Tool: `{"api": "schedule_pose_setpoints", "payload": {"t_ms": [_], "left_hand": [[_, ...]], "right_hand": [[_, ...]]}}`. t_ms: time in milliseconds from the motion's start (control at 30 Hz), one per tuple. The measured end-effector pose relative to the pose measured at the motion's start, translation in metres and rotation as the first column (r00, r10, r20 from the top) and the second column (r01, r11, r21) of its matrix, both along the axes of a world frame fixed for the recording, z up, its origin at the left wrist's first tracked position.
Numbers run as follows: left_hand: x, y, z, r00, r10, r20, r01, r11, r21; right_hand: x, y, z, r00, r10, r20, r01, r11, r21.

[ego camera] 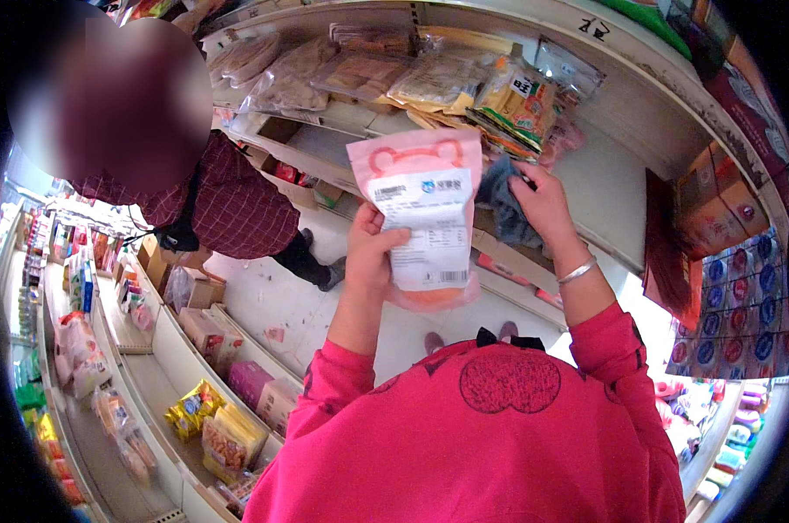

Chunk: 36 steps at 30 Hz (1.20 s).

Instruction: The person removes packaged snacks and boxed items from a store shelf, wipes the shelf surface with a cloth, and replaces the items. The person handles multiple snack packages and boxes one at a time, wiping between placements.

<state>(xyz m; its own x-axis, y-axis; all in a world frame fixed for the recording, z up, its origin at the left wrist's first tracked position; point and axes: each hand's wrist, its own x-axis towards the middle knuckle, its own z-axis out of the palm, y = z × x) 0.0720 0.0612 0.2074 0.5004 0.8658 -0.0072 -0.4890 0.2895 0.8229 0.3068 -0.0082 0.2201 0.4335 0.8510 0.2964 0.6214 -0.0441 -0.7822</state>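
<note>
My left hand [369,252] grips a pink plastic pouch [427,219] by its left side, holding it upright before me. A white printed panel with writing and a barcode faces me. A blue-grey cloth [511,206] hangs from my right hand [543,202], pinched between thumb and fingers just right of the pouch. Beyond the cloth lies a yellow and green snack bag [517,104] on the shelf [604,176]. The pouch hides part of the shelf edge and the floor behind it.
Clear bags of dried food [296,72] lie along the upper shelf. A person in a plaid top [237,202] stands at the left. Cartons [721,202] are stacked at the right. Lower shelving [146,379] with packaged goods runs along the left, beside the tiled floor [264,294].
</note>
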Motion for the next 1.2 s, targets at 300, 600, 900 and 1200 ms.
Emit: {"api": "schedule_pose_setpoints", "payload": {"t_ms": [300,600,900,1200], "left_hand": [[0.010,0.041,-0.004,0.925,0.010,0.381,-0.009,1.000,-0.003],[0.055,0.051,0.006,0.693,-0.263,0.671,0.337,0.941,0.021],[0.075,0.033,0.043,0.935,-0.226,0.273,0.199,0.972,0.123],[0.046,0.001,-0.001,0.991,0.090,0.098,-0.094,0.995,0.034]], "right_hand": [[-0.053,-0.047,-0.014,0.840,0.472,-0.267,-0.530,0.819,-0.220],[-0.054,-0.030,-0.031,0.085,0.209,-0.974,-0.431,0.889,0.153],[-0.066,-0.024,-0.014,0.127,0.441,-0.889,-0.423,0.835,0.354],[-0.049,-0.020,-0.026,0.696,0.188,-0.693,-0.103,0.981,0.163]]}}
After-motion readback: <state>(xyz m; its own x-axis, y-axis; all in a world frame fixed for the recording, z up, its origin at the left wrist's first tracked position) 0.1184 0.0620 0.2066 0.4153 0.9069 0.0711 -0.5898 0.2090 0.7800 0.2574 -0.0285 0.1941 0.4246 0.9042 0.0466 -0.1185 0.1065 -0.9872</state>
